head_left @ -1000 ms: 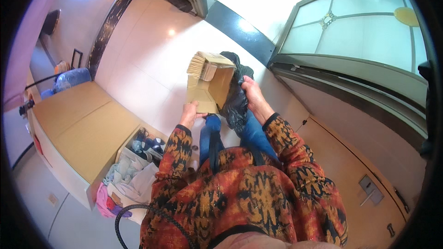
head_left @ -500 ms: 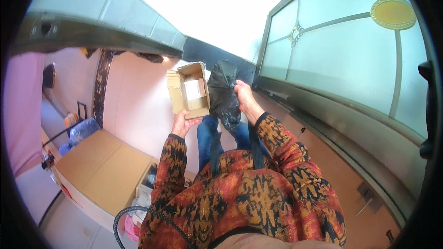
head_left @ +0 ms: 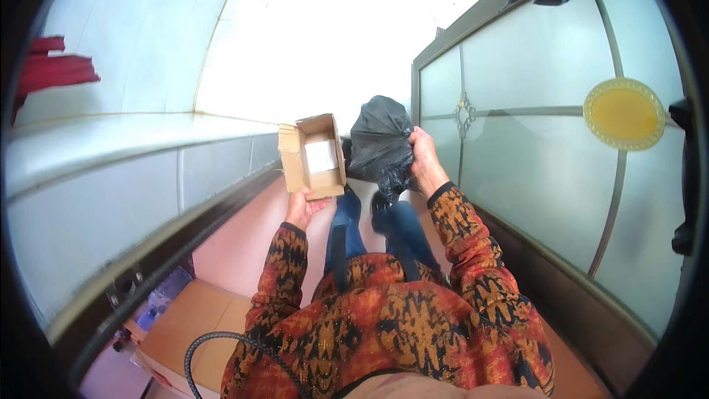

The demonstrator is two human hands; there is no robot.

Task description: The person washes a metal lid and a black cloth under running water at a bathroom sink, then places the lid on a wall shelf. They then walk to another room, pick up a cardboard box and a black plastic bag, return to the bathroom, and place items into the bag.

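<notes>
Bright white light pours in from the top middle, so strong that nothing shows there. The frosted glass panels [head_left: 517,148] on the right glow softly. The lower left corner is dim. Straight lines bend near the round black rim. The left side looks smeared and blurry. The patterned sleeves [head_left: 473,251] look sharp.

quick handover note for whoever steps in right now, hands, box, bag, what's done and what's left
Left hand: holds the open cardboard box from below, flaps up, a white slip visible inside.
Right hand: grips the black plastic bag by its bunched side, beside the box at chest height.
Done: box is open, both items are lifted and in hand.
Left: bag is still outside the box; nothing is set down yet.
Nearby: large cardboard carton at lower left.
</notes>
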